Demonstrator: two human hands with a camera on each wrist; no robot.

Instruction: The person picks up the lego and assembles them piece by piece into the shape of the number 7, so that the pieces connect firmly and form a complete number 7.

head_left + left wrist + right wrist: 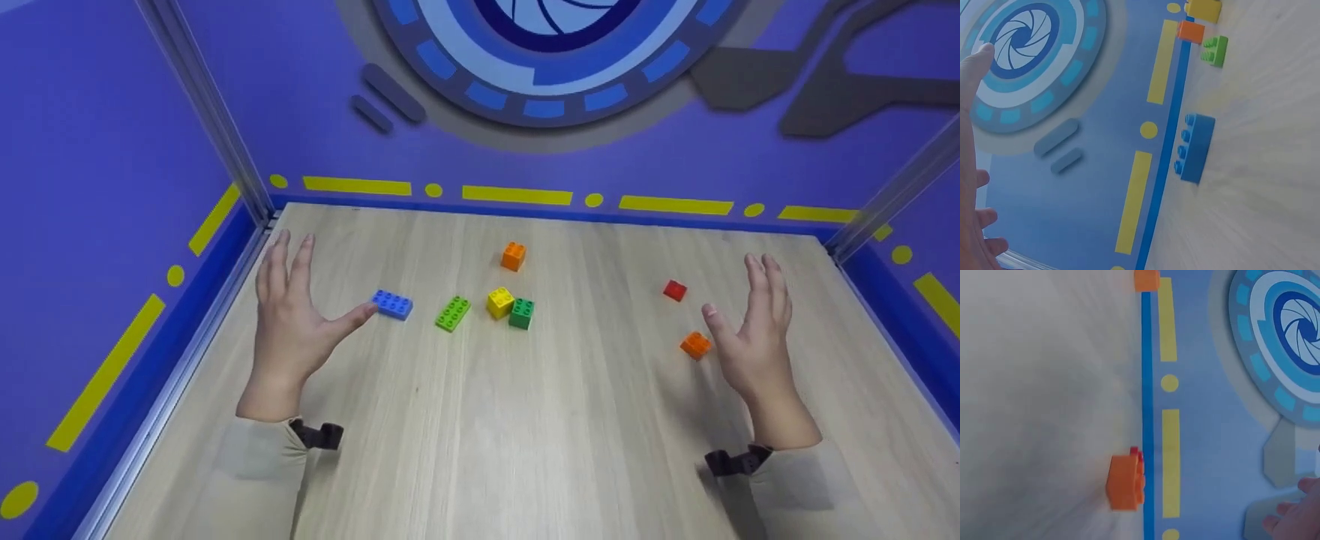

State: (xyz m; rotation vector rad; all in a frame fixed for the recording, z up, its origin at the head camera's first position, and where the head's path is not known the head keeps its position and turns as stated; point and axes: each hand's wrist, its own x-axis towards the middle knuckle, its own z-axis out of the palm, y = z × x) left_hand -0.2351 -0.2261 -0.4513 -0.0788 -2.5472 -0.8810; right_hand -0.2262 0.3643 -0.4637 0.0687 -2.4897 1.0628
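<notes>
My left hand (291,322) is held up over the table's left side, fingers straight and thumb spread out, holding nothing. Its thumb tip overlaps the edge of a blue toy brick (393,304) in the head view. On the right, my right hand (757,345) is raised too, its fingers extended and nothing in it. Beside its thumb lie an orange brick (695,346) and, farther back, a small red brick (675,291). Between the hands are a light green brick (453,313), a yellow brick (500,302), a dark green brick (521,313) and another orange brick (514,256).
The bricks sit on a wood-grain table (450,450). A purple-blue printed wall (315,142) rises behind it, with side panels left and right. Metal posts (217,120) stand at the back corners.
</notes>
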